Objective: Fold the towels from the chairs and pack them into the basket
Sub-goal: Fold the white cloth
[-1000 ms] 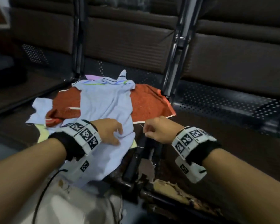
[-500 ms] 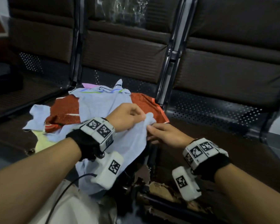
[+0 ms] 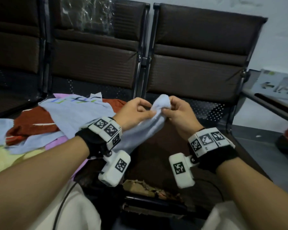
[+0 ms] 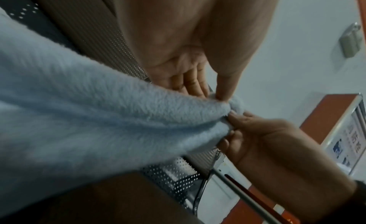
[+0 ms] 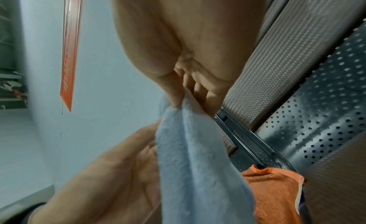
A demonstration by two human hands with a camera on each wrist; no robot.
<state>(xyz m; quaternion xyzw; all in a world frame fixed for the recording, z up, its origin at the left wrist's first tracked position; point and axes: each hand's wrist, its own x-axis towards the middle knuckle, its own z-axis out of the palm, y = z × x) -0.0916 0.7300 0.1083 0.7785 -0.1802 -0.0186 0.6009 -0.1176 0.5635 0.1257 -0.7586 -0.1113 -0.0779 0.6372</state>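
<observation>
The light blue towel (image 3: 150, 123) is pinched at one bunched corner by the fingers of the left hand (image 3: 134, 112) and right hand (image 3: 178, 112), raised above the seat's front edge. This grip is judged to free it from the towel pile (image 3: 40, 123) for folding. No basket is visible.

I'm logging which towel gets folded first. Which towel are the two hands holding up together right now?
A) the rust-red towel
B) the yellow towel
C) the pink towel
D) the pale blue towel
D: both the left hand and the right hand pinch a bunched end of the pale blue towel above the seat, while the rust-red towel lies in the pile.
</observation>
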